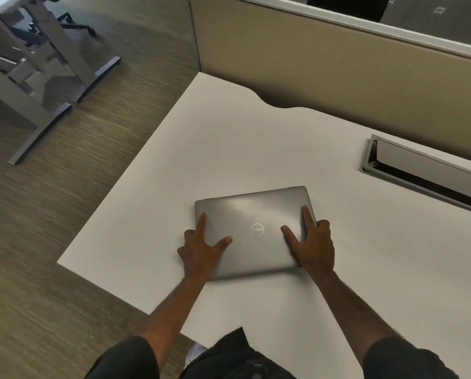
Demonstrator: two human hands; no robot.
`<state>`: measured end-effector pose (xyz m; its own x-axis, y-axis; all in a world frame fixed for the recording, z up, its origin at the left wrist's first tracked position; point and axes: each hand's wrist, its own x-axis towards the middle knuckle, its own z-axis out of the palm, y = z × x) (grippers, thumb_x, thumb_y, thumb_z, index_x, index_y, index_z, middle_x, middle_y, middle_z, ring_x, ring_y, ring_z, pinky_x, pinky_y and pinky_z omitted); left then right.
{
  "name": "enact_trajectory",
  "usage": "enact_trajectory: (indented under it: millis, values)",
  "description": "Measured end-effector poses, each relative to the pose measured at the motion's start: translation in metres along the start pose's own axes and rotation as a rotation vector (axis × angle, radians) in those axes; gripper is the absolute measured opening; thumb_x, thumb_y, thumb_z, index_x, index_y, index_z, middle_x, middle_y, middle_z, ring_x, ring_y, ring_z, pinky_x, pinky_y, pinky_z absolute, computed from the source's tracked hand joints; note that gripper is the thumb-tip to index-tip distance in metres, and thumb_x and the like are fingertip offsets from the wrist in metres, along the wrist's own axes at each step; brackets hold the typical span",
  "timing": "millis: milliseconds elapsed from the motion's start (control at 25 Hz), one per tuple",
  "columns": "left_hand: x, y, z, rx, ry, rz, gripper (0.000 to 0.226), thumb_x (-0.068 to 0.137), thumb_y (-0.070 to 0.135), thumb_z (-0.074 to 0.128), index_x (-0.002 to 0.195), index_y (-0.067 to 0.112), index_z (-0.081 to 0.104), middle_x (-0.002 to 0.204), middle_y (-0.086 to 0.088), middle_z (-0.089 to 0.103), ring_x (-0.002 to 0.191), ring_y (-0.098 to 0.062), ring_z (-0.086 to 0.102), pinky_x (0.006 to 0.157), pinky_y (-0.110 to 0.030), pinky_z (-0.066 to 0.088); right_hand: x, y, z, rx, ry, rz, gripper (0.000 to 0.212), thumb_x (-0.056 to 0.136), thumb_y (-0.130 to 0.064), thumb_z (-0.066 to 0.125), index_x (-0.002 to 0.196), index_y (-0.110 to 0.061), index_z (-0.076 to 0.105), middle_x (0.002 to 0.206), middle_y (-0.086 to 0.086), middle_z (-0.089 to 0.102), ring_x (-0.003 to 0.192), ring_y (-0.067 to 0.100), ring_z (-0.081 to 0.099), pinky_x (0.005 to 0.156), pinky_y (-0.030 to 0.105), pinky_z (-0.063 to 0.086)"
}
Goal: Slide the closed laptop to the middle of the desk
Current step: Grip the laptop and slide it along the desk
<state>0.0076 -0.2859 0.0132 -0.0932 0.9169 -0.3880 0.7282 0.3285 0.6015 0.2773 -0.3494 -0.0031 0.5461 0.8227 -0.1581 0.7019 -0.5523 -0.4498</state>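
1. A closed grey laptop (252,231) lies flat on the white desk (338,269), lid up, with a round logo near the middle of the lid
2. The laptop sits towards the left part of the visible desk top, nearer the front edge than the back, and slightly skewed to the desk's edges
3. The left hand (200,248) clasps the laptop's left side: forefinger and thumb spread flat on the lid, the other fingers curled down over the edge
4. The right hand (315,246) clasps the right side likewise, forefinger and thumb splayed on the lid, remaining fingers wrapped over the right edge
5. Both hands are partly open, pressing the laptop between them; both bare forearms reach in from dark short sleeves
6. A long cable slot (420,170) with its flap raised is set in the desk at the right rear, well apart from the laptop
7. A tan partition panel (324,67) stands along the back of the desk
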Motion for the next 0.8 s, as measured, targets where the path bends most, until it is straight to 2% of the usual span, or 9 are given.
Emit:
enact_trajectory:
  millis: [280,440,640,800]
  values:
    - [-0.019,-0.009,0.013,0.029,-0.006,0.029,0.097,0.072,0.068,0.073,0.154,0.042,0.028,0.121,-0.005,0.052,0.114,-0.024,0.057,0.103,-0.041,0.031,-0.02,0.02,0.001,-0.002,0.009,0.029,0.082,0.079,-0.079,0.054,0.149,-0.042,0.033,0.108,0.006,0.045,0.097,0.034,0.06,0.075,0.04,0.051]
    - [-0.026,-0.017,0.018,0.054,-0.043,0.076,0.096,0.074,0.073,0.067,0.154,0.045,0.022,0.119,-0.001,0.047,0.11,-0.03,0.056,0.103,-0.041,0.037,-0.032,0.028,0.001,0.003,0.014,0.045,0.081,0.081,-0.076,0.057,0.15,-0.04,0.034,0.107,0.007,0.045,0.097,0.034,0.06,0.076,0.041,0.053]
    - [-0.032,-0.026,0.021,0.132,-0.099,0.118,0.098,0.075,0.082,0.054,0.154,0.048,0.008,0.112,0.002,0.042,0.105,-0.027,0.056,0.087,-0.037,0.048,-0.04,0.034,0.0,-0.022,0.023,0.036,0.081,0.082,-0.074,0.058,0.151,-0.037,0.035,0.107,0.009,0.048,0.099,0.035,0.058,0.076,0.042,0.054]
    - [-0.033,-0.03,0.021,0.22,-0.116,0.139,0.099,0.078,0.083,0.049,0.156,0.043,0.002,0.115,-0.002,0.042,0.108,-0.027,0.054,0.086,-0.039,0.05,-0.042,0.034,0.0,-0.101,0.057,-0.009,0.079,0.085,-0.068,0.061,0.15,-0.028,0.043,0.102,0.014,0.051,0.092,0.038,0.057,0.077,0.043,0.052]
